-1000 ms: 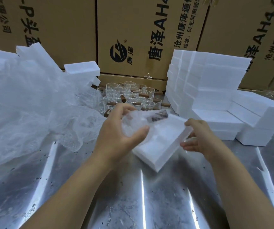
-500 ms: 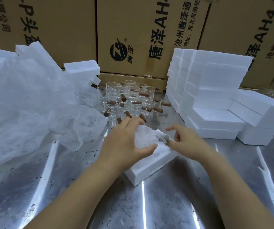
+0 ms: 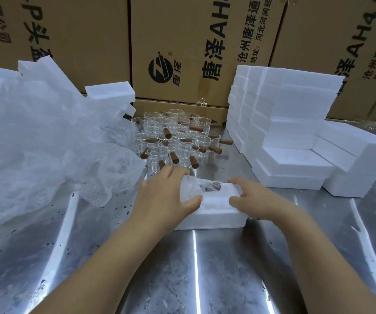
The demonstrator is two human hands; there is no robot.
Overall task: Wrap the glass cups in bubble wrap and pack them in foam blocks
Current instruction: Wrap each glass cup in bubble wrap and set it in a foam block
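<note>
A glass cup wrapped in bubble wrap [image 3: 201, 187], its brown wooden handle showing through, lies in the hollow of a white foam block [image 3: 218, 214] on the steel table. My left hand [image 3: 166, 196] grips the wrapped cup from the left, thumb curled over its near side. My right hand [image 3: 255, 198] holds the block's right edge, fingers over the top, thumb at the front. Behind stand several bare glass cups [image 3: 175, 139] with wooden handles.
A big heap of bubble wrap [image 3: 41, 150] fills the left side, with foam pieces [image 3: 110, 90] behind it. Stacks of foam blocks [image 3: 295, 123] stand on the right. Cardboard boxes [image 3: 193, 41] wall off the back. The steel table [image 3: 193, 268] reaches toward me.
The foam block went from tilted to flat on the table. My left hand lowered the wrapped cup into it, and my right hand moved from the handle end to the block's right edge.
</note>
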